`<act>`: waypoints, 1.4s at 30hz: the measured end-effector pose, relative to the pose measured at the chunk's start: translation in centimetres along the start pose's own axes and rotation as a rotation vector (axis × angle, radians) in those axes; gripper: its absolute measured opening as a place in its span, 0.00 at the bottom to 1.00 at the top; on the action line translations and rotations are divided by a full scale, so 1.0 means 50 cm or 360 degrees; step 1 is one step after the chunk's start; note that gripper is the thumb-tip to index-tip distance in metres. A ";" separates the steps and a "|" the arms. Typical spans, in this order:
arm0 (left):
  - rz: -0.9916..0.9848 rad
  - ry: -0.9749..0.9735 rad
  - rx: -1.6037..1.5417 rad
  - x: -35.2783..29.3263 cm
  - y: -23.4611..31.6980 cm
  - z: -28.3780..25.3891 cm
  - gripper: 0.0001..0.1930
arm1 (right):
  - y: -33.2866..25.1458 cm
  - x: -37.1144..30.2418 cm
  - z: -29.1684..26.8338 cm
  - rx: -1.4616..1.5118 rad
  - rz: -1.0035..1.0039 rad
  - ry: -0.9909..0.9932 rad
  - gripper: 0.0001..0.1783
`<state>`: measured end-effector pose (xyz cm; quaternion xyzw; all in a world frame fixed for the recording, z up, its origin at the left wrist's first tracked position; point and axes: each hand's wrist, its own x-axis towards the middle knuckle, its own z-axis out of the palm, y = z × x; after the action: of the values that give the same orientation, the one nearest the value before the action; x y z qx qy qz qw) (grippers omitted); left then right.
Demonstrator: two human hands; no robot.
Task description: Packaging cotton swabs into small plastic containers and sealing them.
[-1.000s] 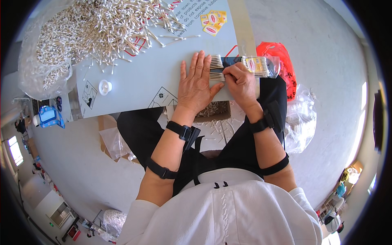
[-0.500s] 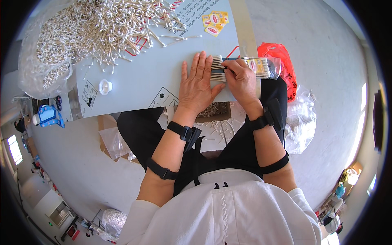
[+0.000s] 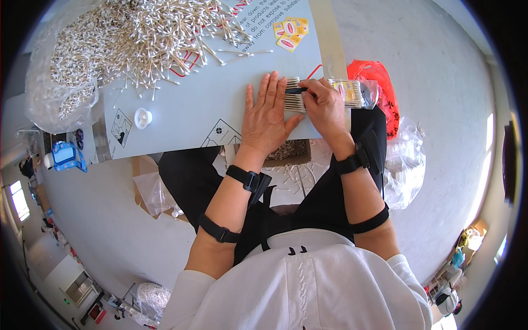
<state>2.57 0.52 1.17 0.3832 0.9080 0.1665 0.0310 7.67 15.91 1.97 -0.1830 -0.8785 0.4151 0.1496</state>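
The left hand [image 3: 269, 113] is lying flat and spread, palm down, on the grey board [image 3: 187, 110] near its front right corner, its fingertips touching the left ends of a bundle of cotton swabs [image 3: 294, 99]. It is gripping nothing. The right hand [image 3: 324, 104] is curled over the same bundle, fingers closed down on it from above and pinning it to the board at the right edge. The bundle's far end is sitting inside a clear plastic bag [image 3: 357, 92] that is sticking out past the board's right edge, above a red bag [image 3: 379, 88] on the floor.

Compared with a second ago, both hands are staying in the same spot; the right hand's fingers have crept a little further left over the swabs.

The swabs are lying parallel, their long axis running left to right along the board's front edge, bare tips pointing left toward the left hand.

A big loose heap of swabs [image 3: 132, 38] is covering the board's far left corner.
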 end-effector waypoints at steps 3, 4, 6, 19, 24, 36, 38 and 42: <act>-0.0002 -0.0001 0.0000 0.000 0.000 0.000 0.47 | 0.003 -0.001 0.000 -0.0016 0.0019 -0.0042 0.10; -0.0001 -0.0001 0.0001 0.000 0.000 0.000 0.47 | 0.004 -0.001 -0.001 -0.0043 0.0013 -0.0066 0.10; 0.0004 0.0008 0.0000 0.000 0.000 0.000 0.46 | 0.004 -0.003 -0.002 -0.0023 0.0024 -0.0066 0.09; 0.0014 0.0007 0.0024 -0.002 -0.005 0.004 0.37 | -0.018 0.021 -0.057 -0.0526 -0.0252 -0.0531 0.37; 0.0015 0.0007 0.0029 0.000 -0.002 0.005 0.38 | -0.005 0.036 -0.050 -0.0468 -0.0222 -0.0519 0.32; -0.0007 -0.0049 0.0060 0.003 0.001 -0.001 0.39 | 0.077 0.001 -0.128 -0.0638 -0.0312 0.0374 0.23; -0.0016 -0.0095 0.0074 0.006 0.002 -0.002 0.38 | 0.117 0.004 -0.149 -0.0941 -0.0290 0.0356 0.26; -0.0026 -0.0067 0.0045 0.006 0.001 0.001 0.38 | 0.158 -0.003 -0.146 -0.0969 -0.0191 0.0001 0.29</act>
<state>2.43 0.77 1.19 0.3796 0.9125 0.1452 0.0460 12.40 25.43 0.25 -0.1675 -0.9717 0.1231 0.1124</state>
